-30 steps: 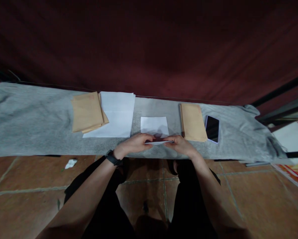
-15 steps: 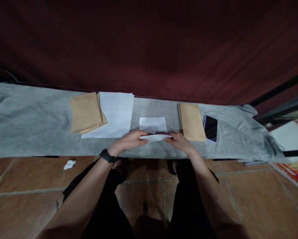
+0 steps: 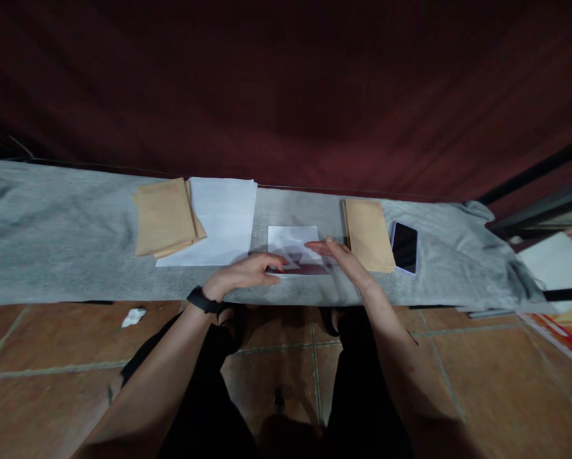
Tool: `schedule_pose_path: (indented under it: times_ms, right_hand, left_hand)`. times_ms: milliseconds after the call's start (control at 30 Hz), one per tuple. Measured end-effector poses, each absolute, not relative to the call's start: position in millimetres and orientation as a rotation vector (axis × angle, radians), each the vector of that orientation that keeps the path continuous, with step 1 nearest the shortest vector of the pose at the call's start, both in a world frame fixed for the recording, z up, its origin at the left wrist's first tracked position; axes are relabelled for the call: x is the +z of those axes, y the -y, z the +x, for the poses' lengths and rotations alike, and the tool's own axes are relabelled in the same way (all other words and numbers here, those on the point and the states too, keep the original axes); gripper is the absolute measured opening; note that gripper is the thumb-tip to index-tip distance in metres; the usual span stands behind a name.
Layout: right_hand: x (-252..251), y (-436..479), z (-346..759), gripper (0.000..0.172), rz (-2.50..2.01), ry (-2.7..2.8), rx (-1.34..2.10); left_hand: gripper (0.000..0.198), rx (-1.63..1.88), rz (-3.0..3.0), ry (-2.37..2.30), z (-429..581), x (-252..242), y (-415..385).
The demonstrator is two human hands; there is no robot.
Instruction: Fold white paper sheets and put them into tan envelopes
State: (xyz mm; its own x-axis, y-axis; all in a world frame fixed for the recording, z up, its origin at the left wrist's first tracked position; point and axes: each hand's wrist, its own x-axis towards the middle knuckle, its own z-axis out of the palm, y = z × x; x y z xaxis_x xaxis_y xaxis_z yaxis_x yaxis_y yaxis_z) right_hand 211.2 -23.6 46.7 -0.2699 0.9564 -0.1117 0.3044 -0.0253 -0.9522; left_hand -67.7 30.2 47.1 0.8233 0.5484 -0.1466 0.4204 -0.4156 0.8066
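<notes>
A small white sheet of paper point(image 3: 290, 239) lies on the grey cloth point(image 3: 66, 242) in front of me, its near edge lifted into a fold. My left hand point(image 3: 247, 273), with a black band on the wrist, pinches the paper's near left corner with curled fingers. My right hand point(image 3: 338, 255) is held flat and stretched out, its fingertips resting on the paper's right part. Both hands are shadowing the sheet.
A stack of white sheets point(image 3: 221, 220) and brown envelopes point(image 3: 164, 217) lie to the left. Another brown envelope pile point(image 3: 368, 234) and a dark phone point(image 3: 403, 247) lie to the right. Beyond is a dark red curtain point(image 3: 286, 95); below is tiled floor point(image 3: 41, 376).
The right hand let go of the paper's near edge, opened flat and slid forward onto the sheet. The left hand stayed at the near left corner. The folded near flap moved further over the sheet.
</notes>
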Motion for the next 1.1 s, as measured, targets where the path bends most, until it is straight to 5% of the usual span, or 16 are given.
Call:
schedule_pose_path:
  times_ms: [100,567,833,1100]
  right_hand:
    - [36,17,200,0.052,-1.344,1.84,1.232]
    - [0,-3,186,0.046,-1.686,2.234,0.517]
    - [-4,-1,186,0.048,-1.675,2.237,0.445]
    - [0,-4,207,0.04,-1.527,2.117,0.706]
  left_hand:
    - [0.016,0.134,2.039,-0.668,-68,50,-29]
    - [0.009,0.069,2.019,-0.714,-71,49,-32]
    - [0.01,0.063,2.039,-0.717,-72,52,-31]
    - [0.035,0.168,1.963,-0.813,-71,49,-35]
